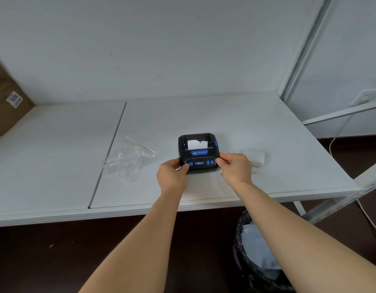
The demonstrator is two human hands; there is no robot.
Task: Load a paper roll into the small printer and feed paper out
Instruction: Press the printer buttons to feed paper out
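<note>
A small black printer (198, 152) with blue buttons and a lit display sits on the white table (204, 115). Its lid is down, and a short strip of white paper (196, 144) with an uneven torn edge sticks out of the slot on top. My left hand (172, 173) grips the printer's near left corner, thumb by the blue button there. My right hand (235, 168) grips the near right corner, fingers curled around the side.
An empty clear zip bag (128, 159) lies left of the printer. White paper pieces (254, 158) lie just right of my right hand. A cardboard box (7, 98) stands at the far left. A bin (257, 256) with a dark liner stands below the table's front edge.
</note>
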